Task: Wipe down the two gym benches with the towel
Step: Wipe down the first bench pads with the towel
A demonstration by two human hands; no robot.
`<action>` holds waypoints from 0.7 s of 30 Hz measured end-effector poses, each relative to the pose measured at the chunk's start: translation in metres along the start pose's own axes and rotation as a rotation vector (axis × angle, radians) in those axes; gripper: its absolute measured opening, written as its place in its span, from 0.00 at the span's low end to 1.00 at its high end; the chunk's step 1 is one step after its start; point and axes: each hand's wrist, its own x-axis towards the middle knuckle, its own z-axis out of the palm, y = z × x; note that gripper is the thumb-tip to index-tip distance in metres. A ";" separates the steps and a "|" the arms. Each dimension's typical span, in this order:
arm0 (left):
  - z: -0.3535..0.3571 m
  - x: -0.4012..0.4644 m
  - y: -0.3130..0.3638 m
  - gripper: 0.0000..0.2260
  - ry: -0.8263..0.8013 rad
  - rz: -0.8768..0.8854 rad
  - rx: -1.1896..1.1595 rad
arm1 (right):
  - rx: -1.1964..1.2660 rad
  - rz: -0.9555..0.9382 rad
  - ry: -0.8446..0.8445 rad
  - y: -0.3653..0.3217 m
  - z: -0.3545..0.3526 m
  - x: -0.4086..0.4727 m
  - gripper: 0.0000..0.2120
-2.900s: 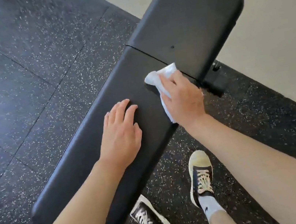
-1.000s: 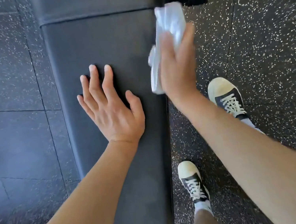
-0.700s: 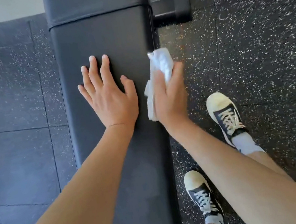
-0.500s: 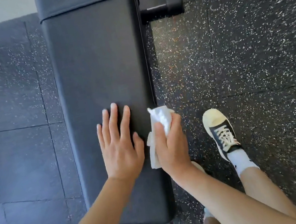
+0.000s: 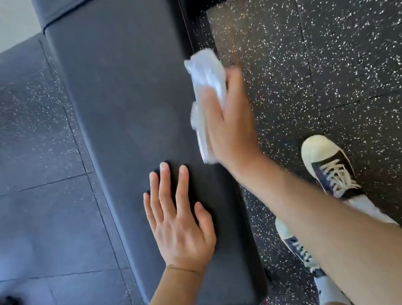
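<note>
Bench (image 5: 130, 105) — black padded, running near to far through the middle of the view; a seam crosses the pad at the far end.

Towel (image 5: 206, 83) — white, crumpled, pressed against the bench's right edge, about midway along its length.

Right hand (image 5: 230, 132) — fingers wrapped over the towel, grasping it against the right side of the pad; blurred.

Left hand (image 5: 179, 223) — released, fingers straight and slightly spread, palm flat on the near part of the bench top.

Floor (image 5: 336, 53) — dark speckled rubber tiles.

Shoes (image 5: 329, 164) — two dark lace-up sneakers with pale toe caps, on the floor right of the bench.
</note>
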 end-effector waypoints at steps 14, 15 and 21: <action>0.000 0.000 0.001 0.30 -0.004 -0.006 0.033 | -0.098 0.059 -0.059 0.034 -0.031 -0.086 0.08; 0.000 0.000 0.002 0.30 -0.001 -0.005 0.033 | -0.086 0.063 -0.041 0.026 -0.022 -0.061 0.08; -0.001 0.000 0.002 0.31 0.002 -0.014 0.031 | 0.003 0.039 -0.032 0.022 -0.019 -0.049 0.06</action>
